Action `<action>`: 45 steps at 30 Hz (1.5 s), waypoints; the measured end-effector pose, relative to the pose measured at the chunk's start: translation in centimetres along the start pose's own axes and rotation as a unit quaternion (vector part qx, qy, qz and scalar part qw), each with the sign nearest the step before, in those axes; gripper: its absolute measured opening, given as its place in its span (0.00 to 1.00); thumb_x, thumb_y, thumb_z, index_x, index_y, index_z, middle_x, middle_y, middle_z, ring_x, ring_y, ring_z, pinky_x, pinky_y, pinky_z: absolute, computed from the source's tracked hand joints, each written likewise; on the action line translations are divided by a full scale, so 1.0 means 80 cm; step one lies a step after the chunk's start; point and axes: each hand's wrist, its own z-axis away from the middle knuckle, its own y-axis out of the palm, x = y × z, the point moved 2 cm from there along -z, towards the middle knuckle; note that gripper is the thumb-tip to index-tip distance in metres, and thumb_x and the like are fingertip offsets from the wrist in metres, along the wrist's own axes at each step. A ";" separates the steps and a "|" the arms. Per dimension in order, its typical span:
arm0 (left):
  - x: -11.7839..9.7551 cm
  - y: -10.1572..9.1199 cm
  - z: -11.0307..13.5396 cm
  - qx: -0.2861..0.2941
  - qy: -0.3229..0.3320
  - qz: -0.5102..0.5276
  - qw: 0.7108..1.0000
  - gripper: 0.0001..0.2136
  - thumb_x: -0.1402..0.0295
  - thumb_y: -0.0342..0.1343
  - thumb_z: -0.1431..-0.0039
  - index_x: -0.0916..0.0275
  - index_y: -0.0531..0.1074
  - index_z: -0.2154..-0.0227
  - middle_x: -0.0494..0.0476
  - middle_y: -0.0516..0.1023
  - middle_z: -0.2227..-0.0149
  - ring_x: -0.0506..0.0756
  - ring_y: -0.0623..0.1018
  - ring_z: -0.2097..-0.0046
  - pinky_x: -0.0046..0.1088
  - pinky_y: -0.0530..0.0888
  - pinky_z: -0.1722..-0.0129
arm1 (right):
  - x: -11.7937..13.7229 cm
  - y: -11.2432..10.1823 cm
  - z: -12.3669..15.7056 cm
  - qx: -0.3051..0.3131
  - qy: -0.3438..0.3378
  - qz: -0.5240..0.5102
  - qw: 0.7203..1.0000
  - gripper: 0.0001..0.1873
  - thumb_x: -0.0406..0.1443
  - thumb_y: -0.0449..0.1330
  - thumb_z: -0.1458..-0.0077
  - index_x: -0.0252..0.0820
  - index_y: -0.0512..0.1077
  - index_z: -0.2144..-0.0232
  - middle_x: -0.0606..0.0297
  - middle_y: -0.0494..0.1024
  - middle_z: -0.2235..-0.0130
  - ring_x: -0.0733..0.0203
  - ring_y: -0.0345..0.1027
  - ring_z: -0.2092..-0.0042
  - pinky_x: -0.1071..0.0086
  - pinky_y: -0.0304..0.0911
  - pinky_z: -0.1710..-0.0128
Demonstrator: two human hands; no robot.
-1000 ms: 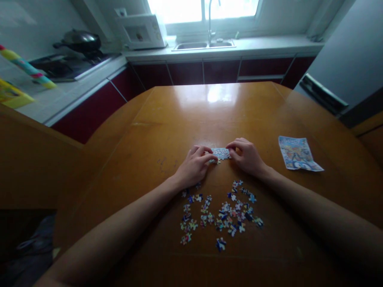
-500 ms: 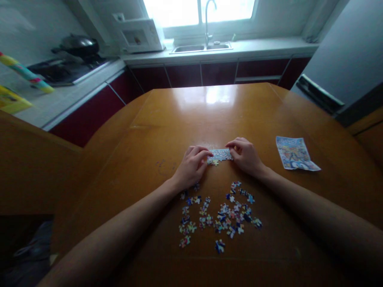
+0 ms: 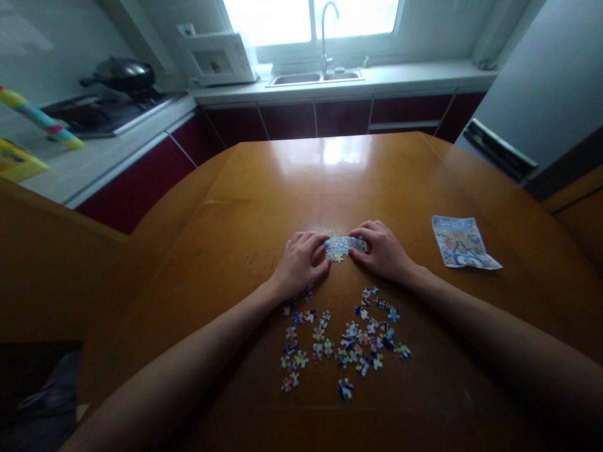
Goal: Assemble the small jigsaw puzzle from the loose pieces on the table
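A joined strip of jigsaw puzzle, pale blue with a yellowish piece at its lower edge, lies between my hands on the wooden table. My left hand is curved about the strip's left end, forefinger at the upper corner and thumb by the lower one. At the right end, my right hand grips the strip between thumb and fingers, covering part of it. Closer to me lie many loose jigsaw pieces, some heaped and some apart.
A creased picture sheet lies to the right on the table. Beyond the table are a counter with a sink, a white microwave and a wok on the stove. A grey fridge stands at the right.
My right hand has shifted slightly left, its thumb now lower on the strip. My left thumb has moved out from the fingers to the strip's lower corner. The loose pieces look unmoved.
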 end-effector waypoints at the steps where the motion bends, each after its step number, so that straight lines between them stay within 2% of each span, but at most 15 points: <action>1: 0.000 0.000 0.000 0.000 0.001 0.001 1.000 0.17 0.68 0.62 0.43 0.57 0.70 0.50 0.56 0.76 0.50 0.62 0.70 0.46 0.45 0.68 0.44 | 0.000 0.000 0.000 0.000 0.001 -0.001 1.000 0.11 0.39 0.64 0.45 0.45 0.77 0.58 0.58 0.77 0.58 0.49 0.67 0.53 0.54 0.64 0.50; 5: 0.002 0.001 0.000 -0.005 0.013 0.002 1.000 0.18 0.67 0.61 0.42 0.57 0.71 0.49 0.58 0.75 0.48 0.63 0.69 0.45 0.48 0.68 0.44 | -0.003 0.002 -0.002 -0.007 0.003 -0.021 1.000 0.11 0.38 0.64 0.45 0.44 0.77 0.59 0.58 0.77 0.58 0.50 0.67 0.53 0.54 0.64 0.50; 8: 0.000 0.000 0.001 -0.006 0.039 0.012 0.999 0.16 0.69 0.58 0.40 0.56 0.71 0.49 0.58 0.73 0.47 0.62 0.68 0.44 0.49 0.67 0.42 | -0.008 0.002 -0.004 -0.040 0.022 -0.054 0.997 0.08 0.35 0.61 0.43 0.44 0.78 0.60 0.58 0.76 0.59 0.51 0.67 0.54 0.54 0.65 0.50; 11: -0.002 0.000 0.003 0.019 0.079 0.015 0.997 0.15 0.74 0.55 0.38 0.54 0.73 0.50 0.57 0.72 0.46 0.61 0.67 0.43 0.48 0.67 0.41 | -0.015 0.004 -0.005 -0.074 0.052 -0.087 0.992 0.08 0.32 0.58 0.43 0.43 0.77 0.63 0.58 0.76 0.61 0.52 0.69 0.56 0.56 0.66 0.54; 15: -0.004 0.001 0.005 0.048 0.108 -0.012 0.993 0.16 0.76 0.55 0.39 0.51 0.75 0.52 0.55 0.70 0.44 0.61 0.65 0.42 0.51 0.67 0.41 | -0.020 0.005 -0.007 -0.091 0.075 -0.115 0.986 0.09 0.31 0.57 0.44 0.42 0.77 0.65 0.57 0.75 0.63 0.54 0.69 0.59 0.60 0.67 0.60; 23: -0.003 0.000 0.005 0.040 0.102 -0.005 0.994 0.18 0.78 0.54 0.39 0.52 0.73 0.51 0.55 0.70 0.45 0.60 0.66 0.43 0.49 0.67 0.40 | -0.020 0.004 -0.008 -0.100 0.073 -0.121 0.985 0.09 0.31 0.57 0.44 0.42 0.77 0.66 0.58 0.76 0.63 0.55 0.69 0.59 0.61 0.67 0.61; 27: -0.003 0.001 0.005 0.047 0.105 -0.003 0.993 0.15 0.77 0.55 0.39 0.52 0.75 0.54 0.55 0.70 0.44 0.61 0.65 0.42 0.50 0.66 0.40 | -0.020 0.003 -0.008 -0.100 0.074 -0.119 0.985 0.09 0.30 0.57 0.45 0.41 0.77 0.66 0.58 0.76 0.63 0.56 0.69 0.61 0.61 0.66 0.62; 32: -0.004 0.000 0.004 0.024 0.099 0.014 0.995 0.16 0.77 0.51 0.37 0.54 0.72 0.51 0.56 0.71 0.46 0.59 0.67 0.44 0.48 0.68 0.41 | -0.022 0.005 -0.008 -0.104 0.073 -0.125 0.984 0.09 0.30 0.57 0.45 0.41 0.77 0.66 0.59 0.76 0.63 0.57 0.68 0.63 0.63 0.66 0.64; 37: -0.003 0.001 0.004 0.038 0.106 0.004 0.994 0.13 0.77 0.54 0.39 0.53 0.75 0.56 0.55 0.70 0.45 0.60 0.66 0.43 0.49 0.67 0.40 | -0.023 0.005 -0.008 -0.104 0.078 -0.124 0.984 0.09 0.31 0.57 0.46 0.41 0.77 0.67 0.59 0.75 0.63 0.58 0.68 0.64 0.62 0.66 0.64; 45: -0.002 0.001 0.005 0.046 0.106 -0.005 0.993 0.15 0.78 0.54 0.39 0.52 0.75 0.55 0.54 0.70 0.45 0.60 0.65 0.43 0.50 0.67 0.41 | -0.021 0.003 -0.008 -0.098 0.077 -0.119 0.985 0.09 0.30 0.57 0.46 0.41 0.77 0.67 0.59 0.75 0.64 0.58 0.69 0.64 0.62 0.67 0.64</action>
